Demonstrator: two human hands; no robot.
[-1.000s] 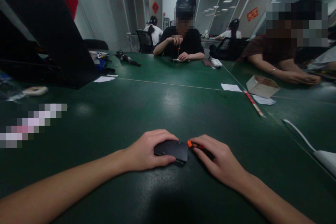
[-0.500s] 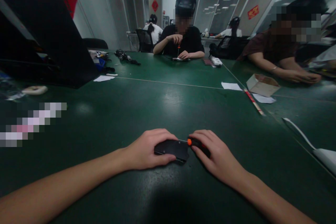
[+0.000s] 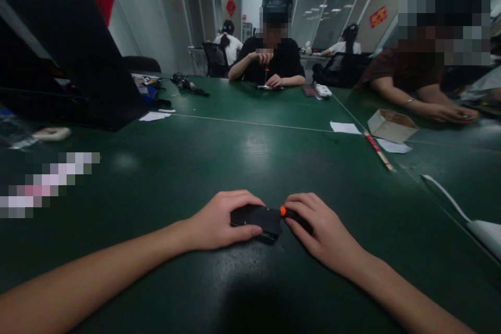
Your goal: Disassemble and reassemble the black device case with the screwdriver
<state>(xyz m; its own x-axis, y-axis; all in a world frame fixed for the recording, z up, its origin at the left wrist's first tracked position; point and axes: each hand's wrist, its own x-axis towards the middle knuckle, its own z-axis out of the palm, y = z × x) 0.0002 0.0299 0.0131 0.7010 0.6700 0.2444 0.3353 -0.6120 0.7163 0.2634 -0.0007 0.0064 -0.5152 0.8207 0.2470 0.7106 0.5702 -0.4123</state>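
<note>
My left hand point(image 3: 219, 222) grips a flat black case point(image 3: 254, 217) from its left end, thumb along the near side and fingers over the far side. Small screws show on its dark top face, and a narrow gap runs along the near right edge. In my right hand point(image 3: 315, 222) is a screwdriver point(image 3: 283, 211) with an orange collar and a dark handle, held nearly level. Its collar sits close to the case's right end. The blade is hidden, so I cannot tell where the tip rests.
Far left, a large black panel point(image 3: 78, 52) stands over the green table point(image 3: 195, 162). A small open box point(image 3: 392, 126) and a red-wrapped stick point(image 3: 378, 151) lie to the right. A person point(image 3: 270, 60) opposite holds a screwdriver; another person point(image 3: 407, 78) sits at right.
The screwdriver's shaft, visible earlier over the case's far edge, no longer shows. The case has tilted slightly, and the gap along its near edge looks wider. Both hands hardly moved.
</note>
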